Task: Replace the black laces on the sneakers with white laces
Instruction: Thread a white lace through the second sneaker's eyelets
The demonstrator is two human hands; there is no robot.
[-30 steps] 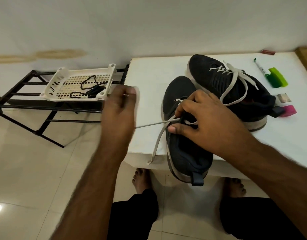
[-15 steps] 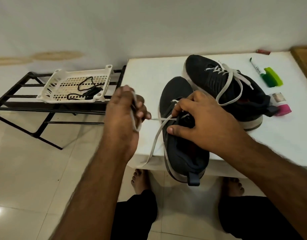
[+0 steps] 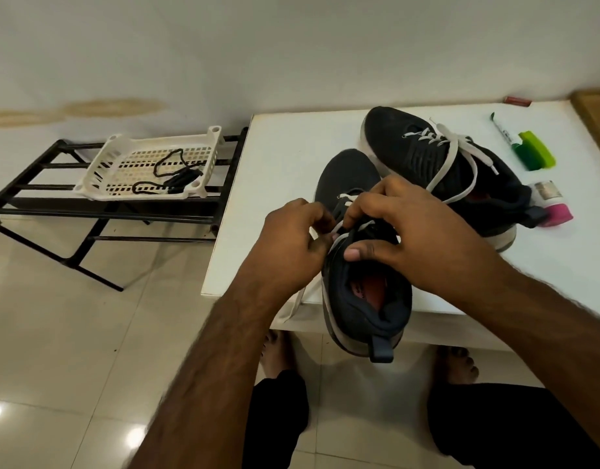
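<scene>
The near dark mesh sneaker (image 3: 351, 177) lay at the white surface's (image 3: 291, 147) six-o'clock edge, heel overhanging. The left hand (image 3: 291, 238) pinched its flat white lace (image 3: 339, 231); the right hand (image 3: 406, 231) gripped its tongue. At one o'clock sat the white-laced second dark sneaker (image 3: 417, 147). At nine, discarded black laces (image 3: 176, 177) lay in a white perforated plastic tray (image 3: 105, 170).

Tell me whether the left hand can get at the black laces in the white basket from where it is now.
Probably yes. The left hand pinches the white lace at the near sneaker, so it must let go first. The black laces lie uncovered in the open basket, with only open air between.
</scene>
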